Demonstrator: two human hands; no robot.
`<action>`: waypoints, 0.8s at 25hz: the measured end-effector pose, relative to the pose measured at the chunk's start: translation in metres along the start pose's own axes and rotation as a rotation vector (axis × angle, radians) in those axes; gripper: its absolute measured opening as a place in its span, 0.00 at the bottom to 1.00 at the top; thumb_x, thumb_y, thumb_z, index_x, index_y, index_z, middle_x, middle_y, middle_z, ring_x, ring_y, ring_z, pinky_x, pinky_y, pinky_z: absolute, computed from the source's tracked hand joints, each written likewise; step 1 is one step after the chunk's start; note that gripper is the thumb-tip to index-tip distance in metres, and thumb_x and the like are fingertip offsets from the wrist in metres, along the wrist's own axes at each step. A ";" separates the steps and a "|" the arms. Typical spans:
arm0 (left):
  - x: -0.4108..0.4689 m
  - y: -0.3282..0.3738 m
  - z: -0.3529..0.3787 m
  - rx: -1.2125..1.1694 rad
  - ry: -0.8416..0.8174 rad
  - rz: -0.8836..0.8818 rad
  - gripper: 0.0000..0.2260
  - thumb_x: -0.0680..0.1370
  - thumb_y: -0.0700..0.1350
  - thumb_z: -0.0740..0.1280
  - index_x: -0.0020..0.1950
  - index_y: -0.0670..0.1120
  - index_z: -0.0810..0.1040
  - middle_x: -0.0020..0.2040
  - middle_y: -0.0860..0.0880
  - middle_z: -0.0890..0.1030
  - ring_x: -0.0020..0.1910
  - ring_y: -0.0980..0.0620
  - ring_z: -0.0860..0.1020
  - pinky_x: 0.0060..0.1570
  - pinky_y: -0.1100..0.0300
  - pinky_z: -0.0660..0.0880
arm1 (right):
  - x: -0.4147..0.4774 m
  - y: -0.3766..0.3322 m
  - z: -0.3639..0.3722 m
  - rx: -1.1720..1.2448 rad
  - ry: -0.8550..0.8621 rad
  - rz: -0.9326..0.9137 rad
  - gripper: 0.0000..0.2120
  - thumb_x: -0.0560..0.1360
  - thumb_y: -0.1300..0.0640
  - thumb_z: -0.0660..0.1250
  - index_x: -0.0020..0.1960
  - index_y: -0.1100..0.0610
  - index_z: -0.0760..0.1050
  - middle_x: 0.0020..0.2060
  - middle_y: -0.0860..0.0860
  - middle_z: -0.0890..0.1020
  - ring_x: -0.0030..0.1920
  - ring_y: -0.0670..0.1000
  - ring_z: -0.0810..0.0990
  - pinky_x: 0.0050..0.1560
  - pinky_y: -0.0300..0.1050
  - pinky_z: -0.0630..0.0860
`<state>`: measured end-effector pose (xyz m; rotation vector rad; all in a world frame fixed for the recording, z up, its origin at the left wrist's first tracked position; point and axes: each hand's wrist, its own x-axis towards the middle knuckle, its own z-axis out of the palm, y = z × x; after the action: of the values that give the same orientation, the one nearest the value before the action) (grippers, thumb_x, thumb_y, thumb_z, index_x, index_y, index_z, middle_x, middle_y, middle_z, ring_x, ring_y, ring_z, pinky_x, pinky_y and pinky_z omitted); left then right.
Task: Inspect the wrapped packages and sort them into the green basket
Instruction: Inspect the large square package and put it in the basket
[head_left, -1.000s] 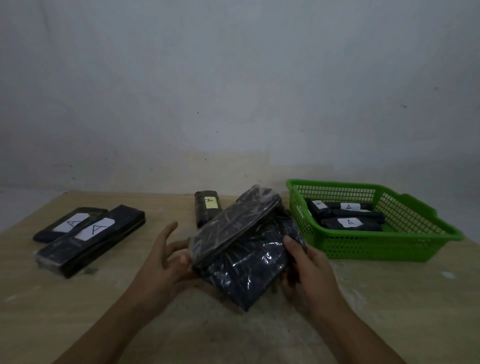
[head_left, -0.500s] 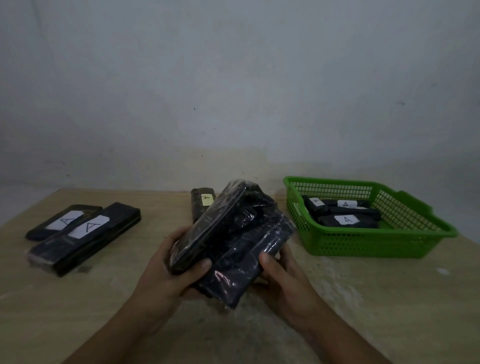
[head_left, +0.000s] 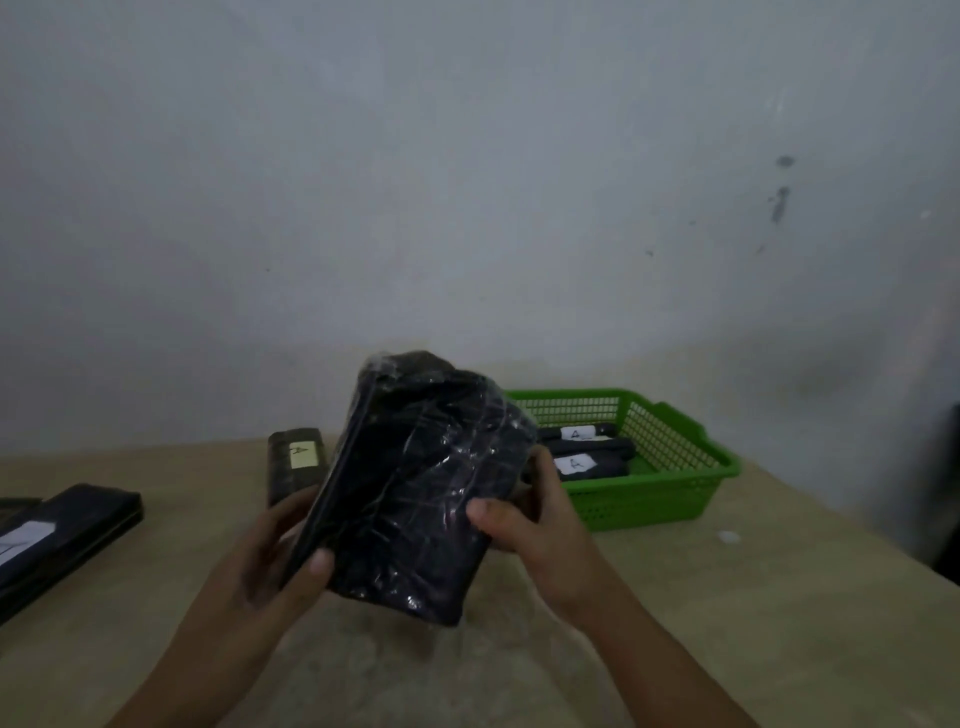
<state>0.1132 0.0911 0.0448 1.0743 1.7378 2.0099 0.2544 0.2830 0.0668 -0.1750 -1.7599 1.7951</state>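
A large dark package wrapped in clear plastic (head_left: 415, 499) is held tilted upright above the table, in front of me. My left hand (head_left: 275, 561) grips its lower left edge, thumb on the front face. My right hand (head_left: 535, 525) holds its right side. No label shows on the face turned to me. The green basket (head_left: 670, 488) stands on the table just behind and right of the package, with labelled dark packages (head_left: 587, 462) lying inside it.
A small dark package with a yellowish label (head_left: 296, 462) lies behind my left hand. A long dark package with a white label (head_left: 62, 535) lies at the left edge. The wooden table (head_left: 727, 623) meets a grey wall at the back.
Both hands have lifted the wrapped package and turned it more upright, with its broad face now toward me. The view has shifted, so the basket sits closer behind the package.
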 end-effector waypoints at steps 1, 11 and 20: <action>0.006 0.003 0.009 0.013 -0.036 0.004 0.42 0.47 0.75 0.71 0.57 0.60 0.75 0.53 0.70 0.81 0.51 0.72 0.79 0.42 0.73 0.76 | 0.002 -0.015 -0.011 -0.031 0.026 -0.020 0.34 0.64 0.63 0.75 0.64 0.61 0.62 0.45 0.50 0.87 0.46 0.50 0.85 0.41 0.43 0.81; 0.086 -0.024 0.120 0.315 0.007 0.017 0.13 0.76 0.47 0.68 0.60 0.49 0.75 0.62 0.50 0.77 0.59 0.51 0.77 0.55 0.54 0.75 | 0.026 -0.081 -0.167 -0.292 0.628 -0.088 0.49 0.61 0.47 0.81 0.69 0.30 0.52 0.61 0.53 0.77 0.57 0.55 0.81 0.52 0.61 0.81; 0.109 -0.046 0.156 0.523 -0.095 -0.112 0.17 0.76 0.48 0.68 0.64 0.48 0.73 0.67 0.44 0.70 0.63 0.45 0.74 0.58 0.53 0.73 | 0.040 -0.050 -0.212 -0.997 0.755 0.075 0.52 0.59 0.47 0.82 0.70 0.49 0.51 0.65 0.60 0.65 0.60 0.62 0.74 0.60 0.54 0.74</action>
<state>0.1326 0.2856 0.0407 1.1585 2.2782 1.4428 0.3439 0.4816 0.1037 -1.1472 -1.8599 0.5661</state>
